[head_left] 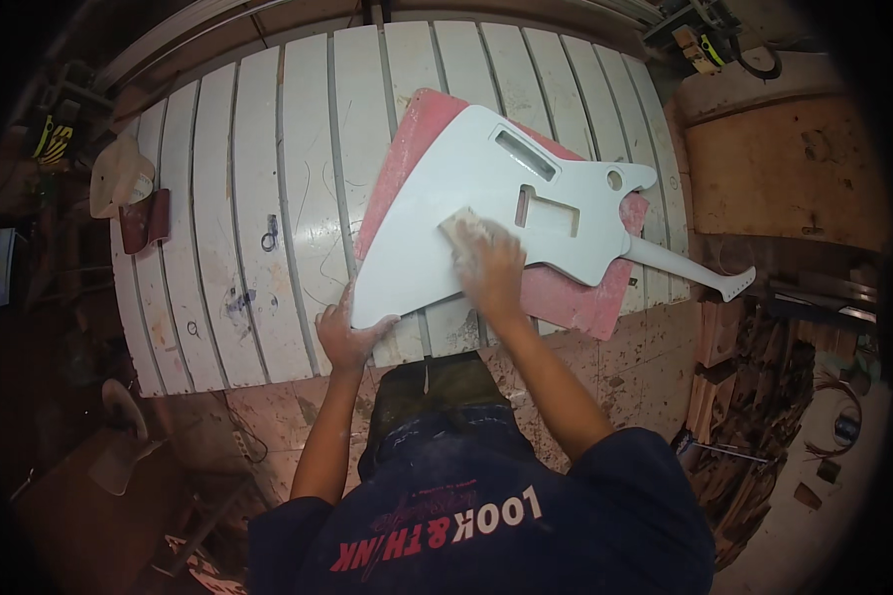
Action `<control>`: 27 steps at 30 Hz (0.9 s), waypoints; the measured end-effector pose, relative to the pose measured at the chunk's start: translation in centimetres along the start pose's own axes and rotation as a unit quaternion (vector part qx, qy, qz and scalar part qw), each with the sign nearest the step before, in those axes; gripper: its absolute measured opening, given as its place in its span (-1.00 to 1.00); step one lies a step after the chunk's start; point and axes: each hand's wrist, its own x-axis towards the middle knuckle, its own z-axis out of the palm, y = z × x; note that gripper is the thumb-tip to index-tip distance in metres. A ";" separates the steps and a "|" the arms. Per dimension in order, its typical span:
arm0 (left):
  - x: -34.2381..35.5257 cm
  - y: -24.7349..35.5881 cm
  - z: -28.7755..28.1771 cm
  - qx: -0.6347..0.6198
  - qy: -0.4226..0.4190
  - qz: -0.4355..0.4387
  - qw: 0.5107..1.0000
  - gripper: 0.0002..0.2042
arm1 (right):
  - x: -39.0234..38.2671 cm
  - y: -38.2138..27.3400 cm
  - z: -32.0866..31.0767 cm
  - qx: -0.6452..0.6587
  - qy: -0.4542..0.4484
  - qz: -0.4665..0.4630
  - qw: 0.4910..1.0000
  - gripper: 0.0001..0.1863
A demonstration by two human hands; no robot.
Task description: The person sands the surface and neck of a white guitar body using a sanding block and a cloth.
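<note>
A white, angular electric guitar body (422, 203) with routed cavities lies on a pink pad (575, 305) on the slatted table. Its neck (675, 263) points right, past the pad's edge. My left hand (347, 327) grips the body's pointed near-left corner, thumb along the near edge. Pressed on the white face, left of the square cavity, is my right hand (491, 268). It is closed on a pale, dusty sanding pad (458, 226), mostly covered by the fingers. Dust whitens the right fingers.
The white slatted table (308, 109) has stains and dark gaps between slats. A beige cap (121, 177) and a dark red sheet (146, 220) lie at its left edge. Wood pieces (744, 426) are stacked at lower right. A brown panel (774, 169) stands at right.
</note>
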 end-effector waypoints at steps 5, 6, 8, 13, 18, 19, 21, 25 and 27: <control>0.5 0.5 0.8 0.006 0.020 0.042 0.999 -0.01 | 10.6 5.4 -0.8 -0.093 0.028 0.137 0.986 -0.39; 0.4 0.7 0.5 0.003 0.014 0.039 0.999 -0.01 | 10.3 5.0 -0.5 -0.094 0.046 0.140 0.985 -0.39; 0.8 0.7 0.3 0.000 0.017 0.034 0.999 -0.01 | 4.9 2.2 1.0 -0.114 0.043 0.053 0.991 -0.38; 0.5 0.3 -0.1 -0.008 0.002 0.026 1.000 0.00 | 5.9 2.4 1.8 -0.018 0.059 -0.137 0.989 -0.35; 0.6 0.8 0.4 0.000 -0.003 0.028 1.000 0.01 | 17.8 6.3 2.2 -0.053 0.087 0.086 0.991 -0.51; 0.7 0.8 0.5 0.008 -0.003 0.032 0.999 0.01 | 15.8 5.7 3.7 -0.070 0.080 0.080 0.991 -0.53; 0.8 0.5 0.0 0.003 0.005 0.019 1.000 0.01 | 11.0 0.2 5.0 -0.036 0.008 -0.014 0.999 -0.55; 0.3 0.2 -0.3 0.020 -0.012 0.001 1.000 0.01 | 9.7 -1.6 4.1 0.082 0.002 -0.210 0.974 -0.64; 0.6 0.6 0.2 0.015 -0.005 0.009 1.000 0.01 | 17.0 3.8 3.0 0.010 0.022 -0.093 0.995 -0.77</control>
